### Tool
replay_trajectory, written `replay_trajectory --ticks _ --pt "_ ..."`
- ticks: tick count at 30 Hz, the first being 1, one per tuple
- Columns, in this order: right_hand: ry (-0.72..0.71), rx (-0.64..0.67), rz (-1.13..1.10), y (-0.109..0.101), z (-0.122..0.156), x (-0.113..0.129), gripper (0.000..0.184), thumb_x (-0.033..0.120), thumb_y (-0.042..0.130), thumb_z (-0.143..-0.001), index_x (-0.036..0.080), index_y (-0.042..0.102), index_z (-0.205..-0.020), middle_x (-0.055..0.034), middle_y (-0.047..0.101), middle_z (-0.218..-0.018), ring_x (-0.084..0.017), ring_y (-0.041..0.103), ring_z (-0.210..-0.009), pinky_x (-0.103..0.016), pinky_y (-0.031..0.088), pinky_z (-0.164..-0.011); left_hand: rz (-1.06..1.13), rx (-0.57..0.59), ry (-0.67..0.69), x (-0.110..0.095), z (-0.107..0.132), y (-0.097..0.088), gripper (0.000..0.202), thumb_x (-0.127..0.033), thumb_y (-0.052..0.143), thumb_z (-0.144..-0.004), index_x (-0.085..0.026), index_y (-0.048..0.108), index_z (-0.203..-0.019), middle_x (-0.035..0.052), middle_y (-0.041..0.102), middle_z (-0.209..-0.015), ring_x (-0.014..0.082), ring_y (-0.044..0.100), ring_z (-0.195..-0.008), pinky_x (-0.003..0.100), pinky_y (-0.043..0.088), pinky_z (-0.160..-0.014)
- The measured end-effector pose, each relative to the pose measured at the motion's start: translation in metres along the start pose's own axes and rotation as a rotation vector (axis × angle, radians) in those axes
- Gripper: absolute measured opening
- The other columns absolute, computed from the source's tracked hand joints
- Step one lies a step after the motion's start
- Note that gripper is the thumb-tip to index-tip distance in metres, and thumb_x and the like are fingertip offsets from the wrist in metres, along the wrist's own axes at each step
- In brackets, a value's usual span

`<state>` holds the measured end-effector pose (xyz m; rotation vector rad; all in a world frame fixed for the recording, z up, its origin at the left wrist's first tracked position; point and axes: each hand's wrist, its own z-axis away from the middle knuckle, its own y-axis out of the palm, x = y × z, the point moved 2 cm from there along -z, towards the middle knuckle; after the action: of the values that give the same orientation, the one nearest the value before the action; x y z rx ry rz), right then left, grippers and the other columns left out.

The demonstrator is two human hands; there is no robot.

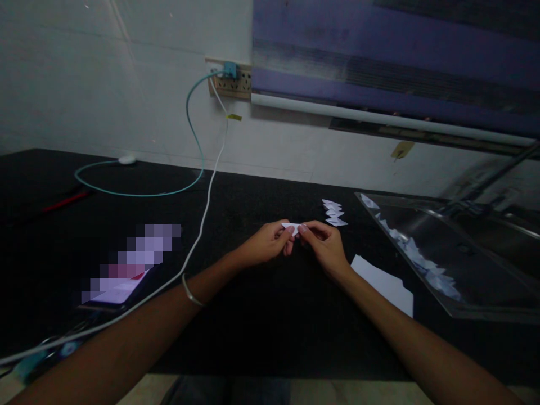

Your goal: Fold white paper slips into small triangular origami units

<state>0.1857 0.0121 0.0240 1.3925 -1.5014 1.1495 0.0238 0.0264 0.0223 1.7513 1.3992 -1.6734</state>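
A small white folded paper piece point(290, 228) is held above the dark countertop, between both my hands. My left hand point(270, 242) pinches its left end, with the thumb on the near side. The thumb and forefinger of my right hand point(323, 243) grip the right end. Just beyond my right hand lies a short row of pointed folded paper pieces point(334, 212). White paper sheets point(382, 284) rest on the counter, partly covered by my right forearm.
At right is a metal sink point(451, 253) with many folded papers point(422, 261) along its left side. A lit phone point(122, 289), partly pixelated, lies at left. A white cable point(206, 214) crosses the counter from the wall socket point(238, 81); a teal cable point(160, 194) loops behind.
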Motion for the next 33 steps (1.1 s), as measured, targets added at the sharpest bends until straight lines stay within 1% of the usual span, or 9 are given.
replay_trajectory --ticks 4,9,13,16,22,25,28,31,33 --pt "0.000 0.001 -0.008 0.0004 0.0005 0.0002 0.023 0.041 0.073 -0.076 0.018 0.071 -0.072 -0.0013 0.067 -0.067 -0.014 0.057 -0.059 -0.027 0.047 -0.059 0.057 0.022 -0.020 -0.0018 -0.0005 0.0007 0.036 -0.039 0.035 -0.100 -0.015 0.057 -0.084 0.0012 0.060 -0.064 0.0116 0.057 -0.061 0.025 0.045 -0.063" --pt "-0.013 0.003 -0.020 0.0005 0.0007 0.0000 0.021 0.039 0.073 -0.077 0.018 0.071 -0.072 -0.0016 0.068 -0.067 -0.014 0.059 -0.060 -0.028 0.048 -0.062 0.148 0.070 -0.038 -0.0039 0.0002 0.0014 0.037 -0.041 0.035 -0.100 -0.015 0.054 -0.083 0.0007 0.059 -0.063 0.0103 0.054 -0.056 0.023 0.042 -0.058" --pt "-0.027 -0.009 0.009 -0.0005 0.0005 0.0004 0.022 0.040 0.074 -0.076 0.019 0.071 -0.071 -0.0022 0.069 -0.067 -0.015 0.061 -0.062 -0.030 0.050 -0.065 0.201 0.062 -0.047 -0.0006 -0.0007 0.0025 0.045 -0.045 0.026 -0.101 -0.015 0.053 -0.082 0.0025 0.061 -0.062 0.0102 0.054 -0.054 0.022 0.040 -0.055" --pt "-0.035 -0.002 0.017 -0.0010 0.0011 0.0003 0.023 0.041 0.073 -0.076 0.019 0.072 -0.072 -0.0030 0.070 -0.068 -0.016 0.062 -0.064 -0.031 0.050 -0.067 0.174 0.043 -0.044 0.0011 -0.0017 0.0026 0.049 -0.047 0.023 -0.101 -0.015 0.054 -0.080 0.0030 0.062 -0.060 0.0105 0.053 -0.053 0.023 0.041 -0.055" --pt "-0.003 0.052 -0.011 0.0017 0.0031 -0.0002 0.023 0.041 0.076 -0.074 0.019 0.070 -0.073 -0.0012 0.068 -0.069 -0.015 0.062 -0.064 -0.028 0.049 -0.064 0.081 0.029 -0.053 -0.0012 -0.0003 -0.0001 0.056 -0.048 0.022 -0.101 -0.016 0.054 -0.068 0.0019 0.059 -0.053 0.0108 0.054 -0.050 0.024 0.043 -0.056" --pt "0.024 0.154 -0.010 0.0043 0.0036 -0.0006 0.025 0.043 0.073 -0.077 0.018 0.068 -0.070 0.0005 0.064 -0.065 -0.013 0.058 -0.060 -0.026 0.045 -0.061 0.049 0.040 -0.055 -0.0009 0.0013 -0.0006 0.057 -0.050 0.024 -0.100 -0.016 0.054 -0.066 0.0013 0.058 -0.054 0.0105 0.053 -0.051 0.023 0.042 -0.056" --pt "0.009 0.236 0.024 0.0048 0.0039 -0.0003 0.030 0.044 0.069 -0.080 0.018 0.067 -0.067 0.0008 0.062 -0.063 -0.013 0.056 -0.060 -0.026 0.043 -0.060 0.024 0.068 -0.057 -0.0004 0.0024 0.0003 0.053 -0.050 0.029 -0.099 -0.016 0.054 -0.068 -0.0004 0.056 -0.053 0.0095 0.050 -0.050 0.022 0.039 -0.054" --pt "-0.013 0.220 0.031 0.0030 0.0038 0.0005 0.032 0.047 0.069 -0.079 0.018 0.067 -0.067 0.0006 0.062 -0.062 -0.013 0.055 -0.060 -0.026 0.042 -0.059 -0.017 0.101 -0.069 0.0003 0.0029 0.0017 0.047 -0.050 0.034 -0.099 -0.015 0.054 -0.073 -0.0014 0.056 -0.055 0.0088 0.047 -0.048 0.021 0.037 -0.052" --pt "0.000 0.210 0.016 0.0026 0.0039 0.0002 0.034 0.049 0.069 -0.079 0.017 0.068 -0.066 0.0003 0.061 -0.061 -0.013 0.055 -0.059 -0.026 0.041 -0.059 -0.036 0.092 -0.054 0.0011 0.0028 0.0019 0.049 -0.049 0.029 -0.100 -0.015 0.054 -0.074 -0.0014 0.055 -0.056 0.0089 0.047 -0.048 0.022 0.038 -0.053"
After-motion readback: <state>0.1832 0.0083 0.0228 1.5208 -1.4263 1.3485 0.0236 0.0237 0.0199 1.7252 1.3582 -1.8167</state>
